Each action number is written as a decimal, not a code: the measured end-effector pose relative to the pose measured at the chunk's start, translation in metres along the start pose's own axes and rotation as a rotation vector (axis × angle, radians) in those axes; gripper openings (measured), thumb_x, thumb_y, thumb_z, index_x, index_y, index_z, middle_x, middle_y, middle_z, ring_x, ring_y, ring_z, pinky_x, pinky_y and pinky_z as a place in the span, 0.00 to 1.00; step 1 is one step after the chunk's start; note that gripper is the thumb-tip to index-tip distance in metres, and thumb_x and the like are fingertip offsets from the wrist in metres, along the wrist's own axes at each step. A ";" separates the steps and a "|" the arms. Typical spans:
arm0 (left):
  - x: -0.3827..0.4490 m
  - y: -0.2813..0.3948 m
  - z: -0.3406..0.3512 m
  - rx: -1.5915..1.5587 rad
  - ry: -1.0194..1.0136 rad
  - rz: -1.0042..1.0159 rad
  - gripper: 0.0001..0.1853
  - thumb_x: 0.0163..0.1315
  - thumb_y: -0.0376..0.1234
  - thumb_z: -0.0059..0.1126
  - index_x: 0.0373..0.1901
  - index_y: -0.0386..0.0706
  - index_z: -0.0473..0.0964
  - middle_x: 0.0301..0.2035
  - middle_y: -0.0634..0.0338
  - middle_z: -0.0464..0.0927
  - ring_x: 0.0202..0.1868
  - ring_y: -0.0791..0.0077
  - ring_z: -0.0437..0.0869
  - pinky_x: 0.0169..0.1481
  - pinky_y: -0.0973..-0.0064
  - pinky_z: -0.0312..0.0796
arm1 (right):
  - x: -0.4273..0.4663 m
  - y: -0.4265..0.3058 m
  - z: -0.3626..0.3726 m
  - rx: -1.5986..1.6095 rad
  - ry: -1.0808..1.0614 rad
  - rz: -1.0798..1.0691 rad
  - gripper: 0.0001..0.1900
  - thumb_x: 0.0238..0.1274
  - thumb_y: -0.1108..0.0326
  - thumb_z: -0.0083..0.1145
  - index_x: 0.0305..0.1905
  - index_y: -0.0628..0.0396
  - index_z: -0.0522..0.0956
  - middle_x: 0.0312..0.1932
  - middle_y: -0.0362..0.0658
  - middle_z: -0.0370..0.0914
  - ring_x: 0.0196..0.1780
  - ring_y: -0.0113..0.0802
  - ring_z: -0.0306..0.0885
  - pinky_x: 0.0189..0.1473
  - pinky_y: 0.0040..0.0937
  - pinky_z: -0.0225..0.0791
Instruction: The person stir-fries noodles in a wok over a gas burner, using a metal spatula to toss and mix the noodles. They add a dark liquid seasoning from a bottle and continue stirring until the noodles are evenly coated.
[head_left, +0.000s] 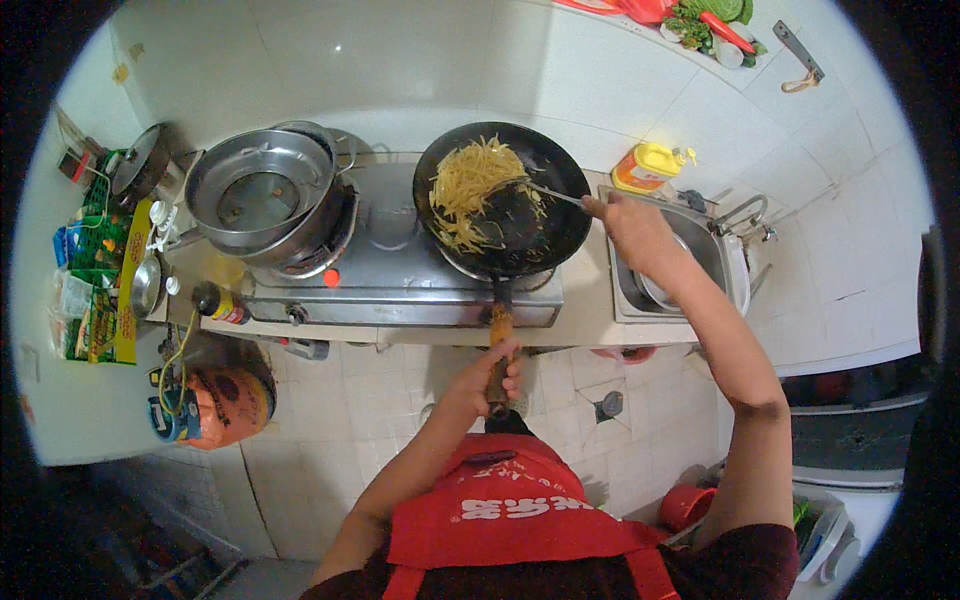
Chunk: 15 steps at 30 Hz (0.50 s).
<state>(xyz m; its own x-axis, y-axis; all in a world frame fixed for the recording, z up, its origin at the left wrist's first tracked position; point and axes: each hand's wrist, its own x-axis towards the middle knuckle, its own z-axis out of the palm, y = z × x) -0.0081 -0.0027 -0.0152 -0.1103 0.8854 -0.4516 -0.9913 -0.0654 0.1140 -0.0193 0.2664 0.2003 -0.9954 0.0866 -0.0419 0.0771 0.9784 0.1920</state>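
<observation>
A black wok (536, 240) sits on the right burner of a steel gas stove (337, 296). Pale yellow shredded food, perhaps potato, (472, 180) is heaped in its left half. My left hand (495, 375) is closed around the wok's wooden handle (501, 328), in front of the stove. Over the wok's right rim, my right hand (634, 229) grips the handle of a metal spatula or ladle (555, 195). The head of that utensil touches the right side of the shredded food and is partly hidden.
Stacked metal pans (262, 240) stand on the left burner. Right of the wok are a yellow bottle (646, 169) and a steel sink (630, 296) holding a bowl. An orange gas cylinder (232, 405) stands below left. Vegetables (712, 30) lie at the upper right.
</observation>
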 end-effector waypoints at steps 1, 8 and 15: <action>0.000 0.000 0.000 0.006 0.020 -0.003 0.13 0.67 0.46 0.60 0.46 0.51 0.73 0.21 0.67 0.69 0.18 0.79 0.69 0.24 0.74 0.65 | 0.005 0.006 0.003 0.012 -0.076 0.037 0.21 0.62 0.76 0.49 0.59 0.50 0.78 0.37 0.55 0.80 0.44 0.52 0.83 0.45 0.45 0.77; -0.001 -0.003 0.001 -0.012 -0.008 0.019 0.13 0.67 0.45 0.61 0.46 0.51 0.73 0.21 0.67 0.70 0.18 0.79 0.69 0.23 0.74 0.65 | 0.030 0.097 -0.006 0.199 -0.195 0.177 0.17 0.56 0.77 0.58 0.52 0.63 0.80 0.30 0.53 0.82 0.29 0.40 0.81 0.31 0.38 0.74; -0.002 0.000 0.005 -0.004 -0.017 -0.008 0.14 0.65 0.46 0.62 0.44 0.52 0.71 0.21 0.67 0.69 0.18 0.78 0.70 0.23 0.74 0.67 | 0.073 0.054 0.071 1.038 -0.323 0.434 0.17 0.57 0.71 0.60 0.52 0.61 0.80 0.26 0.52 0.81 0.21 0.41 0.77 0.24 0.40 0.72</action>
<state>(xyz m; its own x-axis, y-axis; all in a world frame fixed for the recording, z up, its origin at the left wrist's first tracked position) -0.0080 -0.0020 -0.0103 -0.1013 0.8933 -0.4378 -0.9925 -0.0603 0.1066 -0.0833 0.3384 0.1382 -0.8246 0.3491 -0.4452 0.5656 0.5259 -0.6352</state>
